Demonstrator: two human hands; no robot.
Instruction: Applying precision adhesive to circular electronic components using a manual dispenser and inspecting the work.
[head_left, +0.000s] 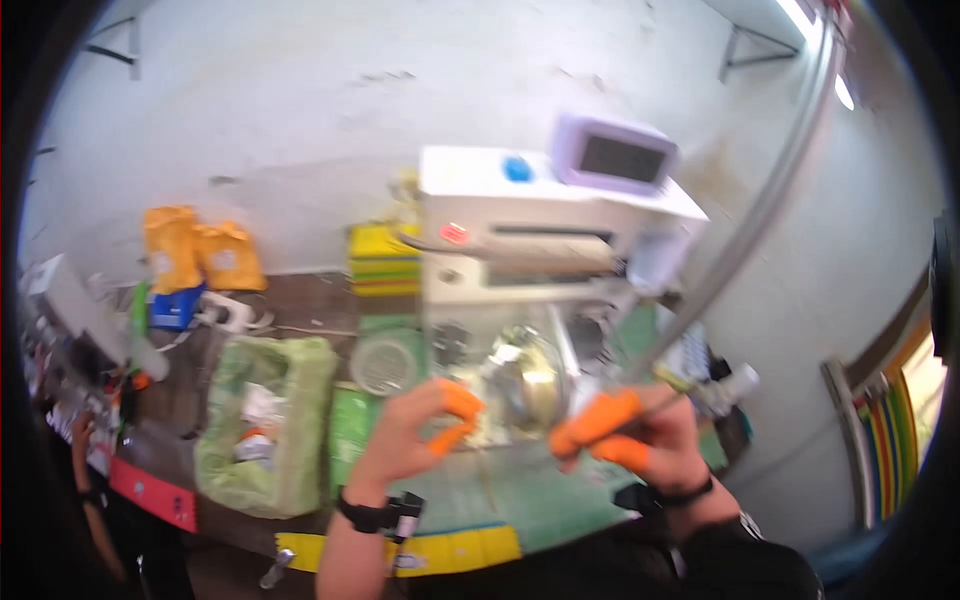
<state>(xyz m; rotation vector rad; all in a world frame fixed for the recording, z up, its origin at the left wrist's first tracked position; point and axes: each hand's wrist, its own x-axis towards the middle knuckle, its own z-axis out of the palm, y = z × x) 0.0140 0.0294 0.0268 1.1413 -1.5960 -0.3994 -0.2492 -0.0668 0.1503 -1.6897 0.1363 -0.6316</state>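
Left hand (405,435) at lower centre, orange rubber finger cots pinched together on something too small to tell, right hand (650,440) curled with orange-capped fingers, grip contents unclear, boxy white machine (540,215) above, crumpled green plastic-lined bin (268,420) at left.

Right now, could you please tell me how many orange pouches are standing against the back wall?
2. One orange pouch stands at the far left of the bench against the wall; the second orange pouch leans right beside it, touching it. Clutter may hide others.
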